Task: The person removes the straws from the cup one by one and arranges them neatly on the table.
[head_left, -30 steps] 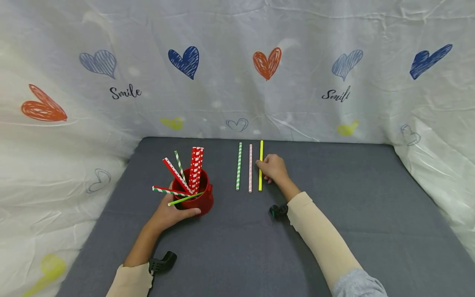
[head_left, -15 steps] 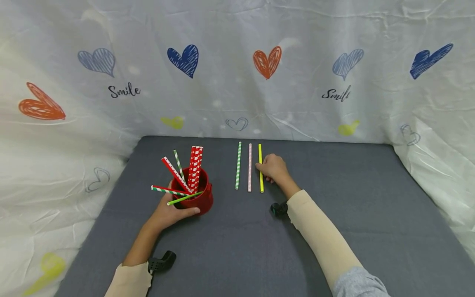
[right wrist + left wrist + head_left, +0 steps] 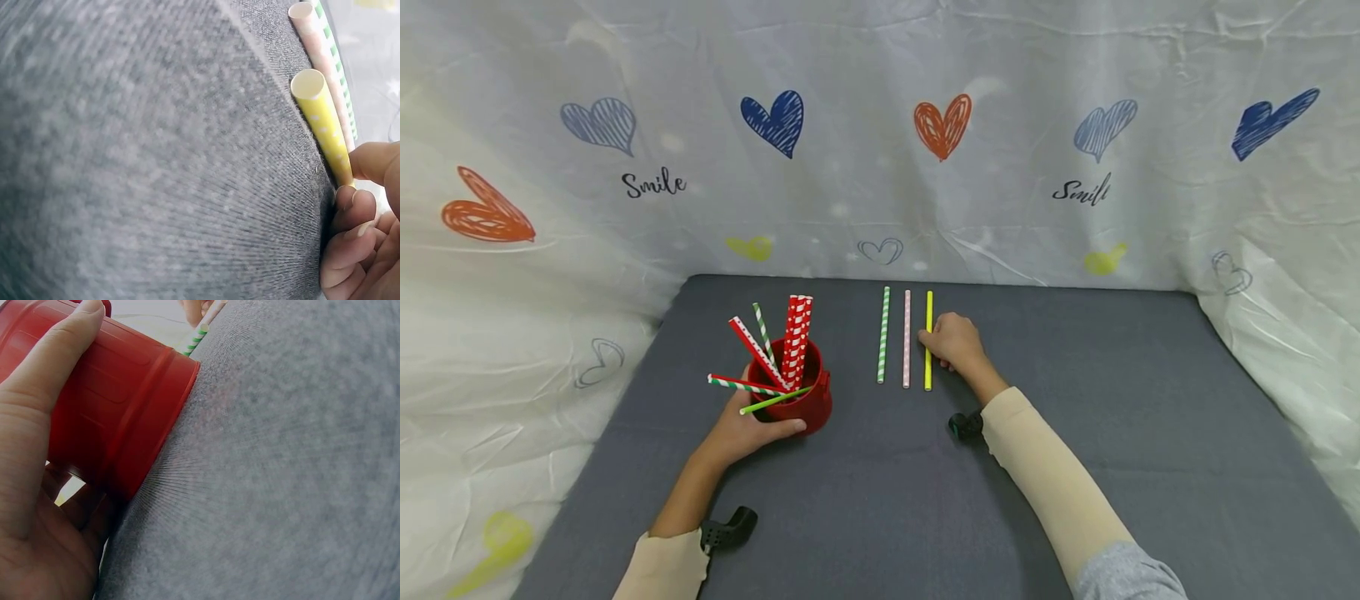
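Observation:
My left hand (image 3: pixel 737 433) grips a red metal bucket (image 3: pixel 814 410) on the left of the table, thumb across its near side. Several paper straws stand or lean in it: red-and-white ones (image 3: pixel 796 342), green-striped ones and a lime-green one (image 3: pixel 775 402). To the right, my right hand (image 3: pixel 957 340) pinches a yellow straw (image 3: pixel 928 370) between thumb and fingers; white dots show on the straw (image 3: pixel 325 125) in the right wrist view. Left of it lie a pink straw (image 3: pixel 907 342) and a green-striped straw (image 3: pixel 883 335), roughly parallel and apart.
A dark grey cloth (image 3: pixel 865 500) covers the table. Behind and at both sides hangs a pale curtain (image 3: pixel 850 150) printed with hearts and "Smile". Each wrist carries a small black camera (image 3: pixel 730 529).
The yellow straw has slid slightly towards me and turned a little, so its ends line up with the pink straw's. My left hand and the bucket stay in place.

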Demonstrator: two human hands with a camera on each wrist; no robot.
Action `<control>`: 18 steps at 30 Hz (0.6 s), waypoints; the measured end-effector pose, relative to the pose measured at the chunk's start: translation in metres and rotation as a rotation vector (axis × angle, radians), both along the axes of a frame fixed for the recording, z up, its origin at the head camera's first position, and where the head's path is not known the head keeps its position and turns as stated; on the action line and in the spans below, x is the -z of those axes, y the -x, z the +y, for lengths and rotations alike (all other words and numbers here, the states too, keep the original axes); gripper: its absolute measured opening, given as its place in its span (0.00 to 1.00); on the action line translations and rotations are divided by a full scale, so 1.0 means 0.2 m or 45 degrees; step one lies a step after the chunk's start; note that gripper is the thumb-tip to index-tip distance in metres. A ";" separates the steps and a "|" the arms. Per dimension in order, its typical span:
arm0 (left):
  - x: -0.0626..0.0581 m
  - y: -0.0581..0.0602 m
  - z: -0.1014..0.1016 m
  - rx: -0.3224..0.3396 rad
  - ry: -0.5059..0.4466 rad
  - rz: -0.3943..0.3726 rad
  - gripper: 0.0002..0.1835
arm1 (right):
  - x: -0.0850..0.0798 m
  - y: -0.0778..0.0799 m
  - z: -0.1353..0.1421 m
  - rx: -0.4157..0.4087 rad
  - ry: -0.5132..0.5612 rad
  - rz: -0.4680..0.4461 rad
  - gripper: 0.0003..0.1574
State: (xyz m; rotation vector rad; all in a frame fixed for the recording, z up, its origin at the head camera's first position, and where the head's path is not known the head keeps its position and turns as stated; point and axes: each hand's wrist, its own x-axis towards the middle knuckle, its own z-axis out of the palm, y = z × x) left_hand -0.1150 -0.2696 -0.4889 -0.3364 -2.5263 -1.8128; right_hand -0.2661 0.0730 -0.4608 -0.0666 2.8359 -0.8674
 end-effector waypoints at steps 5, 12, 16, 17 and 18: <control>0.00 0.00 0.01 0.015 0.009 0.072 0.49 | 0.01 0.00 0.00 -0.012 -0.008 0.024 0.25; 0.00 0.00 0.01 0.035 -0.008 0.103 0.49 | 0.00 -0.02 0.00 0.006 0.009 0.056 0.21; 0.00 0.00 0.00 0.010 -0.002 0.040 0.47 | 0.00 -0.02 0.00 0.007 0.015 0.067 0.21; 0.00 0.00 0.00 0.005 -0.002 0.028 0.46 | 0.01 -0.02 0.00 0.006 0.016 0.070 0.21; 0.00 0.00 0.00 0.003 -0.004 0.024 0.46 | 0.01 -0.02 0.00 0.004 0.018 0.071 0.21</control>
